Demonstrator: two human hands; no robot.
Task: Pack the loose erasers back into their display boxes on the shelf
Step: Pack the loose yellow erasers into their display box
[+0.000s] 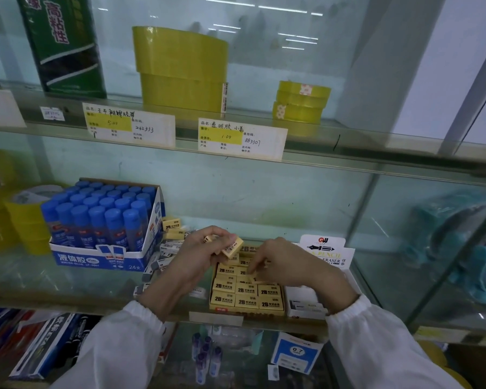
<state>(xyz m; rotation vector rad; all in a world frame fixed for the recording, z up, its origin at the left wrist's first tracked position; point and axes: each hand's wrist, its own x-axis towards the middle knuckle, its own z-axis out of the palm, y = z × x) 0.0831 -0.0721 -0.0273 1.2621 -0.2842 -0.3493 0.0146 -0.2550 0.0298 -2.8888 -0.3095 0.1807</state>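
A yellow display box [219, 309] on the glass shelf holds rows of yellow 2B erasers [246, 290]. My left hand [199, 254] hovers over the box's back left corner and grips a few yellow erasers [233, 247]. My right hand [281, 265] reaches into the box with fingers curled down onto an eraser in a middle row; whether it pinches that eraser is hidden. More loose yellow erasers [171, 223] and grey-and-white erasers [167, 248] lie in a heap left of the box.
A blue carton of glue sticks [104, 223] stands left of the heap. A white eraser display box [309, 304] with a tall header card [326, 248] sits right of the yellow box. Yellow tape rolls [300, 102] and price labels are on the shelf above.
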